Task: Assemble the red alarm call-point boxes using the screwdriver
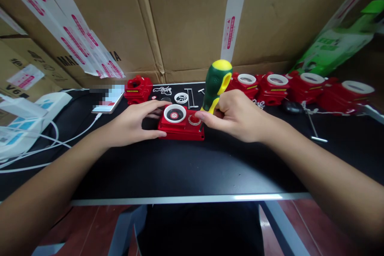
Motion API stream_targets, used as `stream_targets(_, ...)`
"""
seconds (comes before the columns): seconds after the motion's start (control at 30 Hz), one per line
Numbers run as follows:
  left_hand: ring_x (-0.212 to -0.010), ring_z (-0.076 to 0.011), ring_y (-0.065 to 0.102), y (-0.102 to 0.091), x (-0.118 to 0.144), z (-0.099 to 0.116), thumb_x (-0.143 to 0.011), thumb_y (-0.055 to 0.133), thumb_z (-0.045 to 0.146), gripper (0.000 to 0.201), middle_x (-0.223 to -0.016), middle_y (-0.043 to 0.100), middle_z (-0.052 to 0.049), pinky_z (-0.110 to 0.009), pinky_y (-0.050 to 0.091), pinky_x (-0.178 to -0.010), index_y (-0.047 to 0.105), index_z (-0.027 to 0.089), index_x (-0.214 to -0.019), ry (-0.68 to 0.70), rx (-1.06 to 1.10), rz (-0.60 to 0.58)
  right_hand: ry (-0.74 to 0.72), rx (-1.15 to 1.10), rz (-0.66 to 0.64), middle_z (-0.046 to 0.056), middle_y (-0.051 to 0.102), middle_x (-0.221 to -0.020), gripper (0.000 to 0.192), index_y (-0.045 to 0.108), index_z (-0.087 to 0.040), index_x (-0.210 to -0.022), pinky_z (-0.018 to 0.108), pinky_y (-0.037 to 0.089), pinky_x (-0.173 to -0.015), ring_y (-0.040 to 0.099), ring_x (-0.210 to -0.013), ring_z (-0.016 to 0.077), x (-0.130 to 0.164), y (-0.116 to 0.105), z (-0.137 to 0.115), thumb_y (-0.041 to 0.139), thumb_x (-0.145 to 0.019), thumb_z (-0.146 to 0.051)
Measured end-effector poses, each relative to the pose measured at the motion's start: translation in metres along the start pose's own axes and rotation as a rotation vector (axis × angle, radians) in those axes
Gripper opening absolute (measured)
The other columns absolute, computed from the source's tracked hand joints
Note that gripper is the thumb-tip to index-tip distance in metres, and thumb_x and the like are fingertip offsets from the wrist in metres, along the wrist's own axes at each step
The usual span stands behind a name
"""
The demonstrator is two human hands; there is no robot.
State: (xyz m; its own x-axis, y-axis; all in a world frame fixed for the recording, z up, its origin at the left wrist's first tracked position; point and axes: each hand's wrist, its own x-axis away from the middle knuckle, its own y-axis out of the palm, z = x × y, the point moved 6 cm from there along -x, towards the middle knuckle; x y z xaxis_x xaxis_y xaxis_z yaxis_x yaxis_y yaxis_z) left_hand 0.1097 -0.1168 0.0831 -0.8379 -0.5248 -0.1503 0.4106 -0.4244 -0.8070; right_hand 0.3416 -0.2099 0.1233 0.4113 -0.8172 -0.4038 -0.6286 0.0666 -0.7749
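A red plastic device [181,125] with a white ring on top lies on the black table [192,168], in front of me. My left hand [132,124] rests on its left side and steadies it. My right hand [237,116] grips a green and yellow screwdriver [216,84], held almost upright. The screwdriver's tip is down at the device's right corner, beside a small round red button. The tip itself is hidden behind my fingers.
A row of several similar red devices [300,86] lines the back right. One more red device [138,89] sits back left by a phone [108,102]. A white ring [181,97], metal keys [315,132], white power strips [27,122] and cables lie around. Cardboard boxes [186,20] wall the back.
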Motion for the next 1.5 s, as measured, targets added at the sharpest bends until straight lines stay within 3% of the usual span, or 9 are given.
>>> stream_targets(0.23,-0.141,-0.0317,0.069,0.005,0.001,-0.002,-0.096,0.083,0.050,0.079,-0.163,0.060,-0.011,-0.048,0.059,-0.122,0.048,0.027,-0.164,-0.005,0.071,-0.037,-0.076,0.038,-0.073,-0.001,0.052,-0.070,0.058,0.049,-0.021,-0.073,0.033,0.030,-0.064,0.042,-0.061,0.0127,-0.001,0.000,-0.008,0.045,-0.112,-0.064)
stream_targets(0.47,-0.132,-0.0318,0.071,0.008,-0.001,-0.002,-0.090,0.088,0.052,0.073,-0.148,0.065,-0.011,-0.050,0.065,-0.115,0.057,0.028,-0.151,0.030,0.013,0.012,0.136,0.238,0.090,-0.003,0.033,-0.047,0.077,0.029,-0.023,-0.052,0.036,0.021,-0.057,0.026,-0.047,0.0097,0.001,-0.014,0.005,0.053,-0.102,-0.075)
stream_targets(0.6,-0.129,-0.0336,0.072,0.007,-0.001,0.000,-0.085,0.091,0.059,0.079,-0.146,0.066,-0.011,-0.053,0.066,-0.112,0.059,0.028,-0.149,0.026,-0.015,0.015,0.178,0.240,0.140,-0.003,0.034,-0.044,0.069,0.034,-0.024,-0.049,0.036,0.022,-0.055,0.028,-0.046,0.0104,0.000,-0.015,0.003,0.061,-0.100,-0.062)
stream_targets(0.73,-0.129,-0.0330,0.071,0.008,0.000,0.003,-0.085,0.091,0.058,0.077,-0.144,0.066,-0.011,-0.049,0.069,-0.108,0.060,0.027,-0.149,0.020,-0.021,0.003,0.210,0.204,0.093,-0.004,0.034,-0.049,0.060,0.034,-0.024,-0.055,0.035,0.023,-0.055,0.029,-0.049,0.0103,-0.001,-0.012,0.004,0.060,-0.100,-0.055)
stream_targets(1.0,-0.137,-0.0318,0.070,0.010,0.002,0.004,-0.092,0.084,0.041,0.077,-0.156,0.061,-0.011,-0.047,0.066,-0.114,0.050,0.028,-0.159,0.016,0.059,-0.036,0.004,0.063,-0.035,-0.005,0.033,-0.055,0.055,0.033,-0.025,-0.063,0.035,0.025,-0.057,0.029,-0.051,0.0110,0.000,-0.006,-0.003,0.054,-0.108,-0.050)
stream_targets(1.1,-0.140,-0.0314,0.068,0.011,0.001,0.004,-0.093,0.081,0.036,0.074,-0.157,0.060,-0.011,-0.048,0.065,-0.116,0.049,0.029,-0.159,0.043,0.070,-0.036,-0.036,0.035,-0.081,-0.003,0.041,-0.059,0.050,0.039,-0.024,-0.067,0.035,0.029,-0.059,0.034,-0.054,0.0124,0.001,-0.003,-0.008,0.051,-0.110,-0.048)
stream_targets(1.27,-0.140,-0.0324,0.066,0.013,0.001,0.004,-0.092,0.084,0.038,0.076,-0.154,0.060,-0.011,-0.048,0.065,-0.115,0.049,0.030,-0.159,0.083,0.042,-0.015,0.041,0.175,0.021,0.000,0.048,-0.060,0.052,0.045,-0.023,-0.065,0.036,0.027,-0.057,0.039,-0.055,0.0131,0.002,-0.010,-0.005,0.058,-0.106,-0.052)
stream_targets(1.37,-0.142,-0.0340,0.065,0.013,0.000,0.003,-0.089,0.089,0.045,0.082,-0.157,0.058,-0.012,-0.051,0.066,-0.114,0.048,0.032,-0.160,0.074,0.039,-0.015,0.083,0.189,0.085,-0.003,0.038,-0.051,0.066,0.038,-0.023,-0.058,0.036,0.022,-0.054,0.031,-0.049,0.0111,0.003,-0.013,-0.001,0.065,-0.101,-0.064)
stream_targets(1.5,-0.138,-0.0337,0.067,0.012,-0.001,0.002,-0.093,0.086,0.050,0.075,-0.153,0.061,-0.012,-0.052,0.066,-0.112,0.052,0.032,-0.157,0.067,0.046,0.015,0.113,0.127,0.126,-0.006,0.030,-0.046,0.074,0.034,-0.023,-0.050,0.034,0.020,-0.052,0.023,-0.048,0.0090,0.003,-0.013,-0.001,0.070,-0.097,-0.068)
